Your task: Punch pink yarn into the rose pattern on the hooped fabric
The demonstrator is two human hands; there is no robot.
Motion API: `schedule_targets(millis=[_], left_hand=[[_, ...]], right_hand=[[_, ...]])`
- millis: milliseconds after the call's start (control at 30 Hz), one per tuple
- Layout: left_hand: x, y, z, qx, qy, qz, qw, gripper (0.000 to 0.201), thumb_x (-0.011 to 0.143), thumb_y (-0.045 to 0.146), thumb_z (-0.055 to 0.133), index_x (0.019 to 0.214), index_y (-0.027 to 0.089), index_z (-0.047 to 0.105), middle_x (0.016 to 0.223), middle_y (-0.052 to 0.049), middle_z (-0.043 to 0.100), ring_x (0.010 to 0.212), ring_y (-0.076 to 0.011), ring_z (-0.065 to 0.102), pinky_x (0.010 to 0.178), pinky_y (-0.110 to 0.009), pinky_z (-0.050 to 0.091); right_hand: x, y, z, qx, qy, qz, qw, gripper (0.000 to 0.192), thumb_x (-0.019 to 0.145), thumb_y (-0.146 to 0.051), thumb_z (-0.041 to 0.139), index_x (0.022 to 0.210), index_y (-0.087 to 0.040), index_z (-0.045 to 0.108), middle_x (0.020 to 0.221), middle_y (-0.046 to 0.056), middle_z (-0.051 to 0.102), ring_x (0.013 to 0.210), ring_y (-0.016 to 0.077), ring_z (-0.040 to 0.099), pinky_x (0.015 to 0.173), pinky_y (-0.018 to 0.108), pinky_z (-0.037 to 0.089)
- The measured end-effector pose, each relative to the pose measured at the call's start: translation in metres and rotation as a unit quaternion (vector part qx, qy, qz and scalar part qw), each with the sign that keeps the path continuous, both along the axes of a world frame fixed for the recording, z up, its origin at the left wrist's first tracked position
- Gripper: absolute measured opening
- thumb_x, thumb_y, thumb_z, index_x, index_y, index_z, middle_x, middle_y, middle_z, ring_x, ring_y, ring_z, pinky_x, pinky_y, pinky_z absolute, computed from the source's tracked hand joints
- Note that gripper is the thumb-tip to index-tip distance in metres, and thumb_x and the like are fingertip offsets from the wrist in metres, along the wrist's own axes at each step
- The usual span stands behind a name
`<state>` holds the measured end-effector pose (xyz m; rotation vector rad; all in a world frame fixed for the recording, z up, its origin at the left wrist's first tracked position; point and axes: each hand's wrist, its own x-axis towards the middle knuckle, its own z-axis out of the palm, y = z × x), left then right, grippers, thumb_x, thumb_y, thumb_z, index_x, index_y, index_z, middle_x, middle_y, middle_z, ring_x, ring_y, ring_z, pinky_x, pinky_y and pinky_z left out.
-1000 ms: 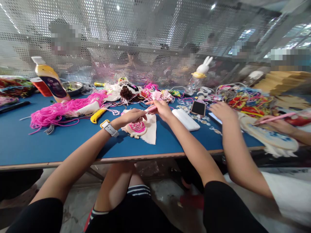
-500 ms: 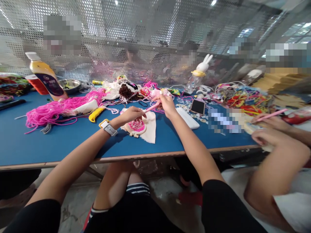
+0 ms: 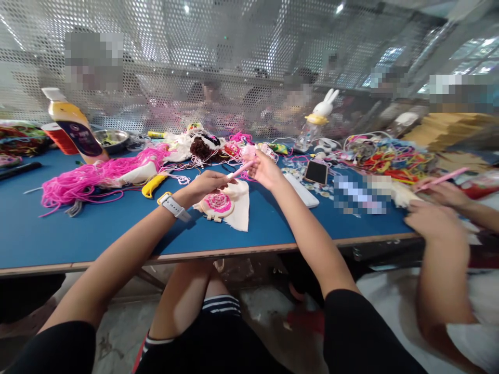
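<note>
A slim pink punch needle (image 3: 240,170) spans the space between my two hands, slanting up to the right. My left hand (image 3: 209,187) pinches its lower left end, and a white watch circles that wrist. Around its upper right end the fingers of my right hand (image 3: 265,169) are curled; their tips partly hide it. Just below my left hand an embroidery hoop (image 3: 231,211) lies flat on white cloth (image 3: 242,210), with a round patch of pink and white yarn loops (image 3: 218,203) inside. Any strand at the needle is too fine to make out.
Pink yarn (image 3: 78,179) and yellow-handled scissors (image 3: 153,185) lie left on the blue table (image 3: 117,228). A bottle (image 3: 80,130) stands behind. To the right are a white box (image 3: 302,191), a phone (image 3: 316,172) and a rabbit-topped bottle (image 3: 322,111). A co-worker's hands (image 3: 436,208) work at far right.
Both my hands stay on the punch needle. The fingers of my right hand have shifted a little at its upper end. At far right the co-worker's hands and arm have moved.
</note>
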<state>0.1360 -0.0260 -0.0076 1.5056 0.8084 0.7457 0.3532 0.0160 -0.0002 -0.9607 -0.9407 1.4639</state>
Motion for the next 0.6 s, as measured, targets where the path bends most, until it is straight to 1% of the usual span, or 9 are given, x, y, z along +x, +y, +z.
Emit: schedule_targets(millis=[67, 133, 200, 300, 367, 467, 600], left_hand=[[0.001, 0.001, 0.0, -0.004, -0.012, 0.026, 1.0, 0.026, 0.083, 0.033, 0.069, 0.095, 0.01, 0.074, 0.065, 0.0, 0.052, 0.059, -0.0063, 0.045, 0.053, -0.017, 0.033], [0.002, 0.002, -0.001, -0.005, -0.016, 0.052, 0.999, 0.023, 0.083, 0.03, 0.07, 0.093, 0.009, 0.073, 0.067, 0.0, 0.055, 0.061, -0.0066, 0.049, 0.055, -0.017, 0.035], [0.003, 0.003, -0.003, -0.001, -0.009, 0.058, 0.998, 0.02, 0.084, 0.027, 0.069, 0.09, 0.009, 0.072, 0.068, -0.002, 0.057, 0.062, -0.0069, 0.051, 0.056, -0.017, 0.036], [0.004, 0.004, -0.007, 0.005, 0.01, 0.037, 0.999, 0.019, 0.086, 0.026, 0.067, 0.087, 0.008, 0.07, 0.07, -0.004, 0.061, 0.061, -0.0065, 0.052, 0.055, -0.018, 0.035], [0.005, 0.004, -0.009, 0.011, 0.025, 0.025, 0.999, 0.02, 0.087, 0.027, 0.065, 0.083, 0.008, 0.069, 0.069, -0.004, 0.061, 0.059, -0.0058, 0.051, 0.055, -0.018, 0.035], [0.007, 0.003, -0.01, 0.03, 0.044, 0.012, 0.998, 0.024, 0.088, 0.03, 0.065, 0.08, 0.008, 0.069, 0.069, -0.004, 0.061, 0.058, -0.0055, 0.05, 0.055, -0.017, 0.036], [0.009, 0.0, -0.008, 0.041, 0.064, -0.004, 0.997, 0.026, 0.085, 0.034, 0.068, 0.082, 0.008, 0.07, 0.073, -0.006, 0.065, 0.057, -0.0061, 0.05, 0.053, -0.019, 0.036]], right_hand=[[-0.003, -0.004, -0.001, -0.006, -0.02, 0.056, 0.998, 0.043, 0.096, -0.048, 0.047, 0.082, -0.016, 0.071, 0.076, 0.007, 0.069, 0.062, 0.0113, 0.059, 0.056, 0.023, 0.049], [-0.007, -0.008, -0.003, 0.0, -0.038, 0.105, 0.994, 0.045, 0.097, -0.05, 0.045, 0.082, -0.017, 0.071, 0.079, 0.007, 0.07, 0.066, 0.0121, 0.061, 0.058, 0.022, 0.05], [-0.011, -0.01, -0.006, 0.021, -0.045, 0.121, 0.991, 0.04, 0.096, -0.047, 0.047, 0.083, -0.018, 0.072, 0.08, 0.005, 0.07, 0.068, 0.0117, 0.062, 0.061, 0.022, 0.051], [-0.014, -0.01, -0.01, 0.061, -0.047, 0.092, 0.993, 0.03, 0.093, -0.041, 0.056, 0.083, -0.019, 0.073, 0.079, 0.003, 0.069, 0.07, 0.0107, 0.062, 0.064, 0.021, 0.052], [-0.014, -0.009, -0.012, 0.08, -0.046, 0.068, 0.993, 0.024, 0.089, -0.037, 0.06, 0.081, -0.019, 0.074, 0.078, 0.003, 0.068, 0.069, 0.0101, 0.062, 0.062, 0.02, 0.051], [-0.013, -0.006, -0.013, 0.095, -0.029, 0.04, 0.994, 0.019, 0.086, -0.032, 0.062, 0.081, -0.019, 0.074, 0.077, 0.002, 0.068, 0.069, 0.01, 0.061, 0.06, 0.019, 0.05], [-0.011, -0.005, -0.011, 0.095, -0.034, 0.007, 0.995, 0.018, 0.081, -0.033, 0.066, 0.074, -0.017, 0.071, 0.071, 0.002, 0.067, 0.067, 0.0105, 0.061, 0.061, 0.021, 0.05]])
